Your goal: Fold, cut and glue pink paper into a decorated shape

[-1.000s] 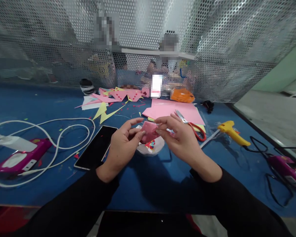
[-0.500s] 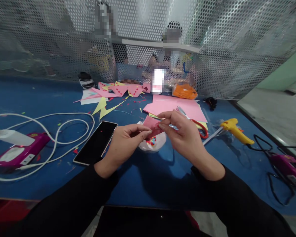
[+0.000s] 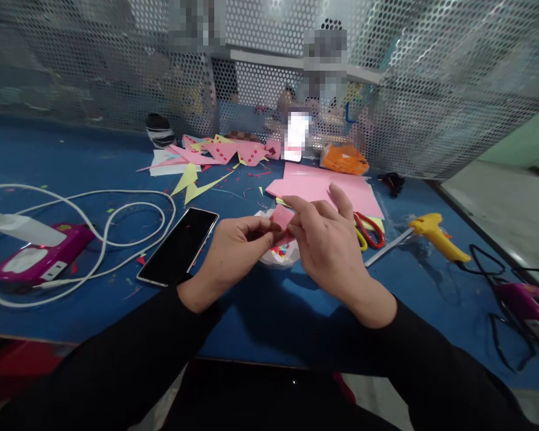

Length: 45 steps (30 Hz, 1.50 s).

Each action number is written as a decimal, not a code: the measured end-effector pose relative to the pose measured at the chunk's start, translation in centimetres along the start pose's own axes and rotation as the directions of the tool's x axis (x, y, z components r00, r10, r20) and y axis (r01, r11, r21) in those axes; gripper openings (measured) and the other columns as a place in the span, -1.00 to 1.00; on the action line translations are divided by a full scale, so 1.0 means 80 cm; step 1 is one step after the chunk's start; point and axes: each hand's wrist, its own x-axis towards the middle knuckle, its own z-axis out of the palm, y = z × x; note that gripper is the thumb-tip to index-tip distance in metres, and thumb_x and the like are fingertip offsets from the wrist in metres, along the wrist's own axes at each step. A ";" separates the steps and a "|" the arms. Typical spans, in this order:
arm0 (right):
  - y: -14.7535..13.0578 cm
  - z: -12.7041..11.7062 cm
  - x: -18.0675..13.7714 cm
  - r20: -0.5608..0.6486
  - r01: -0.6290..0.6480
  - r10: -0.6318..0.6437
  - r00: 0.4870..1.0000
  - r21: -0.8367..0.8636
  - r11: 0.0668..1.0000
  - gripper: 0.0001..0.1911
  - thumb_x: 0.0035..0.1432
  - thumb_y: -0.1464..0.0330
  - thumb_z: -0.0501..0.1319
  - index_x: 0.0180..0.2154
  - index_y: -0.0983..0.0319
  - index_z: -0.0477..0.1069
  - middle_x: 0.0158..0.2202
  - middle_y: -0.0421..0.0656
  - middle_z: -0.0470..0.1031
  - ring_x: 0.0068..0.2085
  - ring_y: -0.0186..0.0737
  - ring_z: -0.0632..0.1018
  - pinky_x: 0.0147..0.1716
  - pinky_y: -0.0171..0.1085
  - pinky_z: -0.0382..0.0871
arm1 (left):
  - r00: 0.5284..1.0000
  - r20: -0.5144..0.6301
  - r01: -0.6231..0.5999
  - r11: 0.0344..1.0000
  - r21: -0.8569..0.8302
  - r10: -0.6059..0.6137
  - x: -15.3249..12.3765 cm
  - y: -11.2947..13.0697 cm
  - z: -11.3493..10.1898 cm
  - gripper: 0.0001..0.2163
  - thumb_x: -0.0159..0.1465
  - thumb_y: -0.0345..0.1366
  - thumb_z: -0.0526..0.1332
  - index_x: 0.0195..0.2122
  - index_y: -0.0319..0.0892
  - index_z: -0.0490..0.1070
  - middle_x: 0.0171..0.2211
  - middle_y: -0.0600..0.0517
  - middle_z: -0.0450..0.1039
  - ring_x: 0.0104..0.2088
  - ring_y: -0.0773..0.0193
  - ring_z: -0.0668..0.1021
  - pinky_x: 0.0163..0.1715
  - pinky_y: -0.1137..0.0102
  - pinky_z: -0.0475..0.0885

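Note:
A small piece of pink paper point(image 3: 282, 215) is pinched between my two hands, in front of me at mid-table. My left hand point(image 3: 239, 248) grips its left edge between thumb and forefinger. On the other side, my right hand point(image 3: 327, 245) pinches the right edge with thumb and forefinger, its other fingers raised. Just below the paper stands a white bowl point(image 3: 281, 260) with small red, yellow and blue paper bits in it, partly hidden by my hands. Behind my right hand are red-handled scissors point(image 3: 372, 230), their blades covered by the hand.
Pink sheets point(image 3: 327, 185) lie behind my hands. A dark-screened phone point(image 3: 179, 245), white cable point(image 3: 101, 251) and purple power strip point(image 3: 45, 257) are at left. A yellow glue gun point(image 3: 438, 236) lies right. Paper scraps point(image 3: 224, 149), an orange packet point(image 3: 345, 159) and a mesh screen point(image 3: 260, 90) are behind.
The view has shifted slightly. My right hand has turned, with its outer fingers now lifted and covering the scissors' blades. Both hands still hold the pink paper.

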 end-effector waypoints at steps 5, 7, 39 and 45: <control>-0.005 0.004 -0.003 -0.006 -0.010 0.010 1.000 -0.024 1.000 -0.54 0.30 0.53 0.02 0.19 0.14 0.27 -0.30 -0.20 0.62 -0.15 -0.10 0.57 0.35 0.10 0.01 | 1.000 0.006 -0.015 1.000 -0.011 0.015 0.000 0.001 0.000 -0.92 0.15 -0.26 0.36 -0.44 -0.13 0.60 -0.44 0.03 0.62 -0.40 0.25 0.61 -0.26 0.32 0.56; -0.006 0.004 -0.005 -0.009 -0.012 0.011 1.000 -0.037 0.999 -0.55 0.30 0.52 0.02 0.18 0.16 0.27 -0.29 -0.19 0.62 -0.16 -0.11 0.57 0.35 0.10 0.00 | 1.000 0.007 -0.016 1.000 0.000 0.016 0.000 0.001 0.000 -0.91 0.15 -0.26 0.35 -0.45 -0.14 0.59 -0.45 0.04 0.61 -0.41 0.28 0.60 -0.28 0.35 0.55; -0.003 -0.003 -0.003 -0.185 -0.163 0.169 0.968 0.049 0.985 -0.83 0.34 0.44 0.15 -0.15 0.15 0.51 -0.25 -0.18 0.64 -0.15 -0.14 0.58 0.23 0.06 0.17 | 0.999 -0.034 -0.008 0.999 -0.037 0.007 0.003 0.002 -0.003 -0.87 0.14 -0.24 0.39 -0.42 -0.19 0.57 -0.44 0.04 0.61 -0.41 0.32 0.57 -0.35 0.44 0.48; 0.009 -0.005 -0.001 -0.022 -0.256 0.282 0.959 0.357 0.898 -0.92 0.23 0.43 0.28 -0.30 0.16 0.55 -0.09 -0.08 0.58 0.00 -0.09 0.57 0.09 0.05 0.33 | 0.999 -0.031 -0.042 0.998 -0.055 0.040 0.002 0.006 -0.001 -0.91 0.15 -0.28 0.39 -0.43 -0.19 0.58 -0.45 0.06 0.61 -0.41 0.33 0.59 -0.35 0.47 0.49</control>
